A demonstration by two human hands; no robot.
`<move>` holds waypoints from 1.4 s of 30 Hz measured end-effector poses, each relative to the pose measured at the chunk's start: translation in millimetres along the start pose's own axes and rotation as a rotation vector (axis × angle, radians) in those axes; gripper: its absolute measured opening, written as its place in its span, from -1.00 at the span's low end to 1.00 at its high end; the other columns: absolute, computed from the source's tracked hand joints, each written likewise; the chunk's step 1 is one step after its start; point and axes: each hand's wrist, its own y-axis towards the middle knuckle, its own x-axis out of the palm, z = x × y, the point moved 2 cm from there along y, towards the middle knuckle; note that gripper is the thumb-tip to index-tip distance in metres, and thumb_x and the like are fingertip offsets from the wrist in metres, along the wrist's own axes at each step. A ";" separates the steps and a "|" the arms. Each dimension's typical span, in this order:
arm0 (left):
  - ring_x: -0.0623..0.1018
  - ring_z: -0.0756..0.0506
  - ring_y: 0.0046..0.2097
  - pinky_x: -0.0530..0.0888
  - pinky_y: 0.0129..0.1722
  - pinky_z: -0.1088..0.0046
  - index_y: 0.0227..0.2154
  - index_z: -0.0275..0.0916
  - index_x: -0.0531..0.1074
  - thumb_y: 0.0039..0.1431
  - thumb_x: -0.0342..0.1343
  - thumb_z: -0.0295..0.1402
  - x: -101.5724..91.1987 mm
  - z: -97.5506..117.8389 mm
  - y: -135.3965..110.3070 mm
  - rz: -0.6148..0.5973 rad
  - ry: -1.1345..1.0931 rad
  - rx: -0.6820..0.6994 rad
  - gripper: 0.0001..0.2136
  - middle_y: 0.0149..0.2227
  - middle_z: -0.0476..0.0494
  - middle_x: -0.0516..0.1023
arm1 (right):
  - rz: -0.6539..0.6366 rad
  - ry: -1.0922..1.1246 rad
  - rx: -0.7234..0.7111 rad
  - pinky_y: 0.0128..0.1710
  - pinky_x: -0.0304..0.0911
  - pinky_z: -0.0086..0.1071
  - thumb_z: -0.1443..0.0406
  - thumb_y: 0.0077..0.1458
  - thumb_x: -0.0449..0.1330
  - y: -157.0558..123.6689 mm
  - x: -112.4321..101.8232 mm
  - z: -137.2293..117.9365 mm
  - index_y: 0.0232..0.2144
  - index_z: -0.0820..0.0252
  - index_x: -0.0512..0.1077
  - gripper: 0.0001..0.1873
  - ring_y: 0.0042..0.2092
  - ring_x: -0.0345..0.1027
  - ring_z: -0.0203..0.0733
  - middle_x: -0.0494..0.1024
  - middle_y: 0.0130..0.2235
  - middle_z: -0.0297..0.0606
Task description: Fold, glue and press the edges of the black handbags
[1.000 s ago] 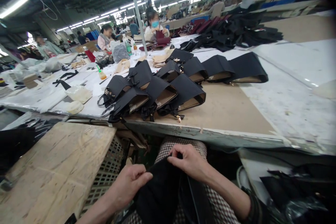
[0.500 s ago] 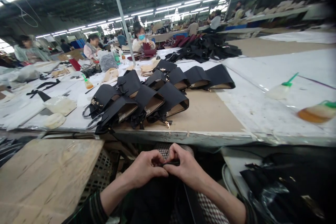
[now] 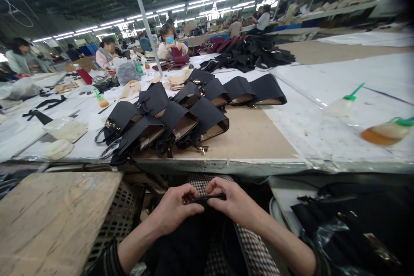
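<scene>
A black bag piece lies in my lap, below the front edge of the worktable. My left hand is closed on its top edge from the left. My right hand pinches the same edge from the right, fingers curled. The two hands nearly touch over a thin black strip at the top of the piece. Several finished black handbags lie in rows on the table just beyond my hands.
A wooden board over a plastic crate sits at my left. Black material in plastic is piled at my right. Two glue bottles lie on the table's right side. Other people work at the far end of the table.
My hands came together from apart and now both grip the top edge of the black piece. The view has shifted, bringing the glue bottles into sight.
</scene>
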 end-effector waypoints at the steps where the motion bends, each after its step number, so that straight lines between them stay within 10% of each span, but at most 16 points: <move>1: 0.35 0.00 -0.35 0.25 -0.36 0.52 -0.32 -0.27 0.48 0.07 0.27 -0.29 0.7 0.6 1.2 -0.005 0.019 0.003 -0.82 -0.39 0.03 0.45 | 0.000 -0.003 -0.008 -0.32 0.20 -0.41 0.45 -0.04 0.21 0.0 0.0 -0.5 -0.34 0.16 0.42 -0.84 -0.30 0.39 -0.19 0.55 -0.36 -0.38; 10: 0.30 0.03 -0.40 0.17 -0.38 0.52 -0.47 -0.26 0.42 0.20 0.09 -0.34 5.8 22.0 13.5 -0.010 0.307 0.161 -0.83 -0.49 0.08 0.32 | 0.017 -0.072 -0.036 -0.22 0.33 -0.35 0.40 0.01 0.20 7.1 -7.1 -1.5 -0.28 0.18 0.44 -0.85 -0.25 0.48 -0.12 0.61 -0.32 -0.31; 15: 0.28 0.03 -0.44 0.15 -0.43 0.52 -0.49 -0.24 0.35 0.19 0.10 -0.28 -2.9 9.6 16.6 0.074 0.451 0.080 -0.81 -0.53 0.11 0.28 | 0.059 -0.133 -0.064 0.21 0.20 -0.07 0.12 0.28 0.08 -58.7 -23.2 -20.7 0.32 0.12 0.08 -0.37 0.27 0.17 0.06 0.21 0.31 -0.09; 22: 0.51 -0.12 -0.12 0.36 -0.15 0.47 -0.09 -0.14 0.48 0.06 0.27 -0.27 7.9 5.3 32.1 -0.143 0.442 0.100 -0.67 -0.15 -0.03 0.58 | 0.135 -0.491 -0.141 0.22 0.23 0.00 0.22 0.11 0.23 -136.8 27.4 13.2 0.39 0.04 -0.06 -0.11 0.32 0.05 0.20 0.02 0.39 -0.12; 27: 0.54 -0.12 -0.18 0.38 -0.19 0.50 -0.21 -0.19 0.56 0.07 0.23 -0.38 2.3 20.9 34.7 -0.317 0.495 0.131 -0.81 -0.25 0.01 0.62 | 0.190 -0.213 0.088 -0.05 0.46 -0.23 0.24 0.10 0.14 -143.7 9.3 -1.3 0.34 0.11 0.05 -0.23 0.01 0.47 0.02 0.42 0.15 -0.06; 36: 0.54 -0.09 -0.19 0.41 -0.24 0.54 -0.29 -0.15 0.57 0.03 0.29 -0.34 -44.5 59.6 4.9 -0.804 0.618 0.090 -0.86 -0.23 0.04 0.61 | 0.008 0.420 0.175 0.01 0.33 -0.24 0.27 0.12 0.23 -133.3 -38.5 4.2 0.20 0.07 0.28 -0.42 0.03 0.40 -0.01 0.52 0.00 -0.20; 42: 0.54 -0.12 -0.15 0.42 -0.24 0.53 -0.03 -0.10 0.47 -0.06 0.37 -0.25 -24.9 28.8 4.0 -0.644 0.441 -0.058 -0.53 -0.15 0.04 0.59 | -0.039 0.575 0.158 0.06 0.27 -0.22 0.21 0.18 0.25 -113.2 -22.7 22.6 0.14 0.07 0.38 -0.52 0.09 0.34 0.03 0.52 0.02 -0.21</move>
